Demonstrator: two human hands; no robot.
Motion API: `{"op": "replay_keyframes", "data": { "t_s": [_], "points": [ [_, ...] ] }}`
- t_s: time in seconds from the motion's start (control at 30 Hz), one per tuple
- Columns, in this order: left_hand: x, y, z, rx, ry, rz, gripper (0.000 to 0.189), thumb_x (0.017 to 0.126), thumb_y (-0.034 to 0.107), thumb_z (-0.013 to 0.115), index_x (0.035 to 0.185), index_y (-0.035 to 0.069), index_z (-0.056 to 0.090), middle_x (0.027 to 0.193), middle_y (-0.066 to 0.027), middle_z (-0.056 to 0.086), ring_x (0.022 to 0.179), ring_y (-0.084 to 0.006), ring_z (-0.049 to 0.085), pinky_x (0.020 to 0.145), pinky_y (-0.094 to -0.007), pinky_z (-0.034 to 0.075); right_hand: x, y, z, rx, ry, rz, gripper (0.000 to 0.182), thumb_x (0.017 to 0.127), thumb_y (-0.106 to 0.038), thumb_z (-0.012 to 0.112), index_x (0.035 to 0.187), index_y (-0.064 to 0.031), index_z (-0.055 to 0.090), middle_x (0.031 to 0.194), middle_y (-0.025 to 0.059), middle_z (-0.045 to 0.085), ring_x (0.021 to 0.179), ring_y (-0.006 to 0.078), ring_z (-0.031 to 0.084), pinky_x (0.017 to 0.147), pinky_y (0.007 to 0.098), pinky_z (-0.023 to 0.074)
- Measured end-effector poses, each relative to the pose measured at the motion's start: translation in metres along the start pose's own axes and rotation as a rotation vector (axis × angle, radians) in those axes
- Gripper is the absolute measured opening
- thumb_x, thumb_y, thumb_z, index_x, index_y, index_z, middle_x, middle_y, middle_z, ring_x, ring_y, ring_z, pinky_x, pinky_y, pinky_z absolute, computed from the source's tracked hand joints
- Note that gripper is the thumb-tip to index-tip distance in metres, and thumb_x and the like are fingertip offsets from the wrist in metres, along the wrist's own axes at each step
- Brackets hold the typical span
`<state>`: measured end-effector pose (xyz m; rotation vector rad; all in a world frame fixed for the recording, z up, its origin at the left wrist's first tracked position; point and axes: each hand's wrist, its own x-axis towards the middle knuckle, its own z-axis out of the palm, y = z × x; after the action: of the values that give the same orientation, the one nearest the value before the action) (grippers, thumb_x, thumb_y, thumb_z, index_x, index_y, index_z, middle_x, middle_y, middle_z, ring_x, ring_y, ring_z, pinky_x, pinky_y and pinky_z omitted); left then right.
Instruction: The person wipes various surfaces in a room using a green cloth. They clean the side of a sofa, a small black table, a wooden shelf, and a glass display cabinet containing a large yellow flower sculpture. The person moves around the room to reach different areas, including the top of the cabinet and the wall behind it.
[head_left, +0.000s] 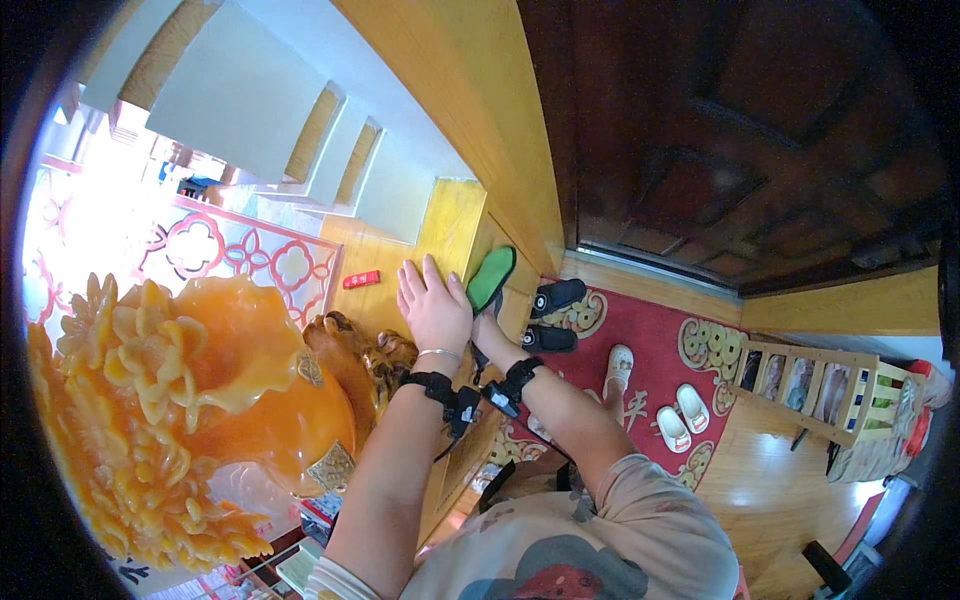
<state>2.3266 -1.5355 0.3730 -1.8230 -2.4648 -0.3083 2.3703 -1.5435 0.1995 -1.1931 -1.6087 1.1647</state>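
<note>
My left hand (439, 304) lies palm down, fingers spread, over the top of a yellow wooden cabinet (450, 217). Just beside it, my right hand (486, 328) is at the near end of a dark-edged slipper with a green face (493, 279) and appears to hold it at the cabinet's edge. My left hand and wrist partly cover the right fingers. Something dark, only partly visible, lies below the right hand. A small red packet (361, 280) bearing writing rests on the cabinet top, left of my left fingers.
A large orange carved vase (277, 427) stands close to my left forearm, near a brown carved figure (345, 349). Black slippers (555, 298) and white slippers (684, 420) lie on a red mat (645, 330). A slatted wooden rack (806, 356) and a dark door (720, 135) stand right.
</note>
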Motion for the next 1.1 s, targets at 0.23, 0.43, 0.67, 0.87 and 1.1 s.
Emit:
{"op": "replay_keyframes", "data": {
  "t_s": [0.23, 0.43, 0.67, 0.87, 1.1],
  "points": [
    [-0.002, -0.004, -0.003, 0.008, -0.038, 0.133, 0.053, 0.100, 0.034, 0.048, 0.147, 0.008, 0.044, 0.154, -0.0253, 0.037, 0.145, -0.0411, 0.032, 0.116, -0.0561, 0.026, 0.026, -0.012, -0.021, 0.213, -0.046, 0.076, 0.068, 0.106, -0.035, 0.036, 0.159, -0.0011, 0.010, 0.165, 0.0250, 0.002, 0.153, 0.0409, 0.002, 0.124, 0.0466, 0.0038],
    [0.001, 0.006, -0.005, 0.029, -0.011, 0.154, 0.052, 0.100, 0.031, 0.049, 0.146, 0.008, 0.045, 0.154, -0.0237, 0.038, 0.143, -0.0389, 0.036, 0.116, -0.0532, 0.027, 0.105, 0.000, -0.027, 0.144, 0.263, 0.114, 0.065, 0.107, -0.034, 0.033, 0.159, -0.0013, 0.010, 0.165, 0.0237, 0.004, 0.153, 0.0404, 0.003, 0.125, 0.0458, 0.0044],
    [-0.001, 0.002, -0.004, 0.067, -0.010, 0.144, 0.051, 0.100, 0.029, 0.050, 0.145, 0.007, 0.044, 0.153, -0.0243, 0.039, 0.143, -0.0388, 0.036, 0.116, -0.0525, 0.028, 0.024, 0.019, -0.017, 0.170, 0.098, 0.131, 0.061, 0.106, -0.032, 0.035, 0.155, -0.0006, 0.018, 0.160, 0.0237, 0.016, 0.148, 0.0399, 0.015, 0.123, 0.0459, 0.0113],
    [0.000, 0.002, -0.003, 0.084, 0.025, 0.186, 0.051, 0.100, 0.029, 0.050, 0.145, 0.007, 0.044, 0.151, -0.0249, 0.040, 0.141, -0.0394, 0.037, 0.115, -0.0523, 0.029, -0.046, -0.014, 0.004, 0.214, -0.049, 0.190, 0.057, 0.106, -0.031, 0.036, 0.152, 0.0000, 0.024, 0.156, 0.0236, 0.027, 0.144, 0.0394, 0.025, 0.121, 0.0460, 0.0172],
    [0.000, 0.001, 0.000, 0.086, 0.034, 0.189, 0.051, 0.100, 0.030, 0.050, 0.145, 0.006, 0.044, 0.151, -0.0247, 0.041, 0.141, -0.0395, 0.038, 0.114, -0.0518, 0.030, 0.039, -0.045, -0.019, 0.342, 0.145, 0.167, 0.052, 0.105, -0.028, 0.038, 0.148, 0.0009, 0.032, 0.150, 0.0234, 0.040, 0.139, 0.0387, 0.037, 0.119, 0.0461, 0.0246]
  ]
}}
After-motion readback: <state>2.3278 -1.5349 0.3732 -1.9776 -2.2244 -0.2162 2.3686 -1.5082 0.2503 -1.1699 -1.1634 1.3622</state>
